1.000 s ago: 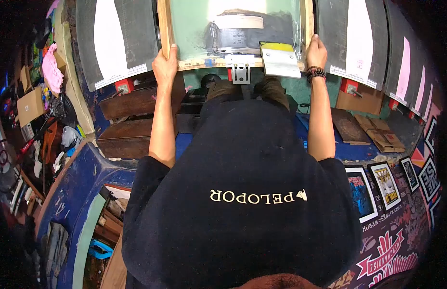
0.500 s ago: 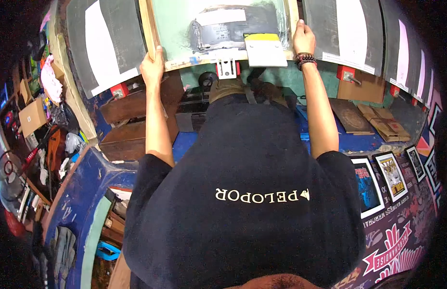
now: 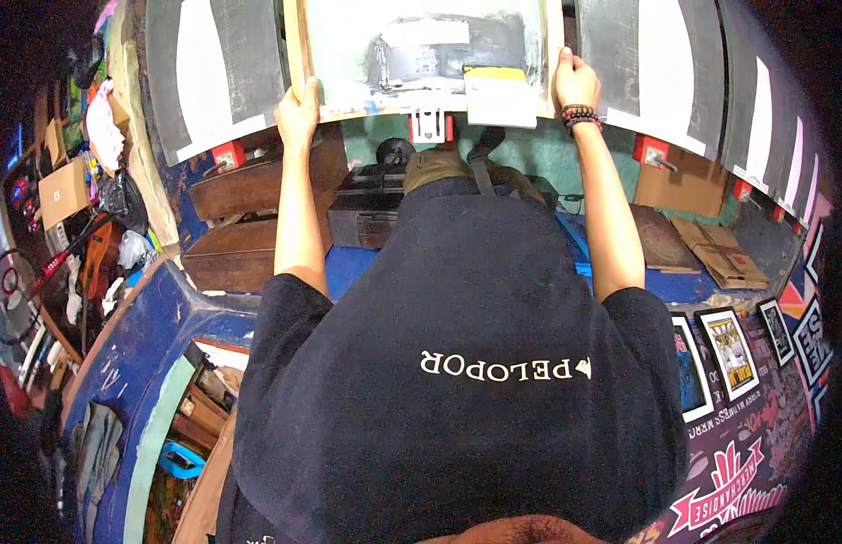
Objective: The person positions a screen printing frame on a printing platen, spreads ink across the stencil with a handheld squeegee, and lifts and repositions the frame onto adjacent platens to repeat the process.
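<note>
My left hand (image 3: 298, 113) grips the left side of a wooden-framed printing screen (image 3: 346, 82), its thumb lying along the wood. On the opposite side, my right hand (image 3: 577, 82), with dark beaded bracelets at the wrist, is closed around the right rail. The screen's pale mesh carries a dark smeared patch with a light strip across it. A flat white piece with a yellow upper band (image 3: 501, 98), which looks like a squeegee, rests over the lower edge of the screen between the hands. Below that edge sits a red and white metal clamp (image 3: 430, 125).
Dark boards with white strips (image 3: 208, 82) flank the screen on both sides, with red brackets (image 3: 652, 150) under them. Wooden boxes (image 3: 230, 254) and a black case (image 3: 362, 204) lie beneath. Framed prints (image 3: 731, 354) are at right; clutter with a cardboard box (image 3: 64, 192) is at left.
Both hands keep their grip on the screen. The view has shifted slightly, so the screen and boards sit a little higher and farther right in the picture.
</note>
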The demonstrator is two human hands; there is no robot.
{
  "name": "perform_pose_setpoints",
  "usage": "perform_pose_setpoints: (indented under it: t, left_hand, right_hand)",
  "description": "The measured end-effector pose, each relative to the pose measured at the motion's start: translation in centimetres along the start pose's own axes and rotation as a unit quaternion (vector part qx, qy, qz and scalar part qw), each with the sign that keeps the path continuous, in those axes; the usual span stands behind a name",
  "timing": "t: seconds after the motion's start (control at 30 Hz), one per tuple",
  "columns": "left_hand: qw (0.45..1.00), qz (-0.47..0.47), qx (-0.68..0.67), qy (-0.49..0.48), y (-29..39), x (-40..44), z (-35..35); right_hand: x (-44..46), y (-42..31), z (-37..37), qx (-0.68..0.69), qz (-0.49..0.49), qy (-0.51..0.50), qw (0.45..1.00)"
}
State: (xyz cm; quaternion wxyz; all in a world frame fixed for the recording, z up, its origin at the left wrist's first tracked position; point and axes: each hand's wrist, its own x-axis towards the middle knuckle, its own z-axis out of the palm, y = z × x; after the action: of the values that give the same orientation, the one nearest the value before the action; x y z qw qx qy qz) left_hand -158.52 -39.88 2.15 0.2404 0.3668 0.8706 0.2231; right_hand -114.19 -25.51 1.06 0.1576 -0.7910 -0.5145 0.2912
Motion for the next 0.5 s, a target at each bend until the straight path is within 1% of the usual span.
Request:
perform_pose_setpoints:
  t: [0.03, 0.07, 0.13, 0.17, 0.2, 0.23, 0.3, 0.33, 0.37, 0.4, 0.43, 0.5]
  left_hand:
    - [1.000, 0.002, 0.000, 0.003, -0.6, 0.5, 0.4]
    - [1.000, 0.010, 0.011, 0.011, 0.2, 0.1, 0.2]
    - [1.000, 0.005, -0.004, 0.020, -1.7, 0.6, 0.9]
    - [1.000, -0.001, -0.015, 0.027, -2.5, 1.1, 1.6]
    - [0.999, 0.000, -0.030, 0.044, -2.9, 1.3, 2.1]
    - [0.997, 0.001, -0.046, 0.058, -2.8, 1.1, 2.2]
    - [0.996, -0.041, -0.075, 0.030, -1.0, 0.5, 1.7]
    - [0.995, -0.012, -0.086, 0.041, -0.6, 0.2, 1.6]
    - [0.994, 0.016, -0.097, 0.056, -0.2, 0.1, 1.5]
    - [0.994, 0.028, -0.091, 0.057, -0.3, 0.3, 1.6]
    - [0.995, 0.025, -0.079, 0.049, -0.4, 0.4, 1.6]
    - [0.998, -0.004, -0.067, 0.016, -1.4, 1.2, 1.6]
  right_hand:
    - [0.1, 0.0, -0.1, -0.001, -0.003, 0.004, 1.000]
    - [0.1, 0.0, -0.1, -0.004, -0.008, -0.003, 1.000]
    - [0.5, 0.4, 0.0, -0.004, -0.008, -0.023, 1.000]
    - [0.3, 0.3, -0.2, 0.015, -0.029, -0.017, 0.999]
    - [0.4, 0.6, -0.1, 0.040, -0.023, -0.023, 0.999]
    - [0.8, 1.2, 0.2, 0.028, -0.035, -0.020, 0.999]
    - [0.7, 1.3, 0.3, 0.040, -0.036, -0.022, 0.998]
    - [0.8, 1.4, 0.5, 0.019, -0.040, -0.014, 0.999]
    - [1.0, 1.8, 1.0, 0.030, -0.050, 0.001, 0.998]
    - [0.9, 1.5, 0.7, 0.026, -0.043, -0.005, 0.999]
    - [0.7, 1.3, 0.6, 0.023, -0.034, -0.014, 0.999]
    - [0.2, 1.0, 1.3, 0.026, -0.029, 0.000, 0.999]
